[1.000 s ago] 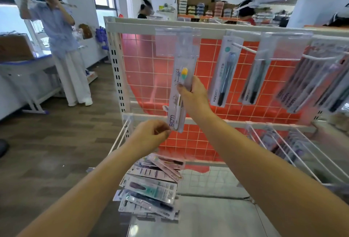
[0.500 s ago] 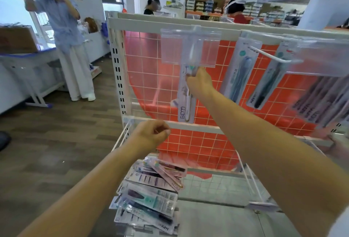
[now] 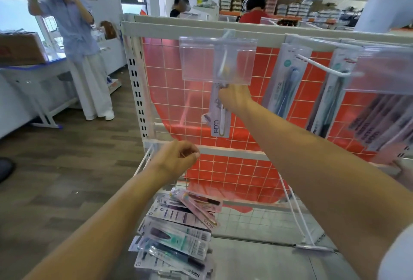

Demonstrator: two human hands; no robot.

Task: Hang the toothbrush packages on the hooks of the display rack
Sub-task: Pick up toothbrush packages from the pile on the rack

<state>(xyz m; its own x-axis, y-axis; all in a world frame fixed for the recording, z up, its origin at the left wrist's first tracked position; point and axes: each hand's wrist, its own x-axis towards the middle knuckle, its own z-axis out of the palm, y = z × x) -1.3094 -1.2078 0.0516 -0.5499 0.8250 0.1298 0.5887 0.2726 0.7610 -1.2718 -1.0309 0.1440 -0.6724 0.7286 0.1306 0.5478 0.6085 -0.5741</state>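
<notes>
My right hand [image 3: 234, 97] grips a white toothbrush package [image 3: 220, 121] just under the clear price-tag holder [image 3: 218, 59] of the leftmost hook on the display rack [image 3: 201, 27]. The package's top is hidden behind the holder, so whether it is on the hook cannot be told. My left hand [image 3: 176, 160] hovers lower, in front of the rack's middle bar, fingers loosely curled and holding nothing. A pile of toothbrush packages [image 3: 178, 232] lies on the bottom shelf below it. More packages hang on the hooks to the right [image 3: 286, 83].
An empty white hook [image 3: 321, 67] juts out at the right beside a second clear tag holder [image 3: 380, 72]. Wire dividers [image 3: 297, 215] stand on the metal shelf. A person [image 3: 76, 40] stands at the left by a white table; other people work behind the rack.
My right hand has lifted the package up toward the leftmost hook, behind the clear tag holder. My left hand has let go of the package's lower end and stays low. The view has shifted closer.
</notes>
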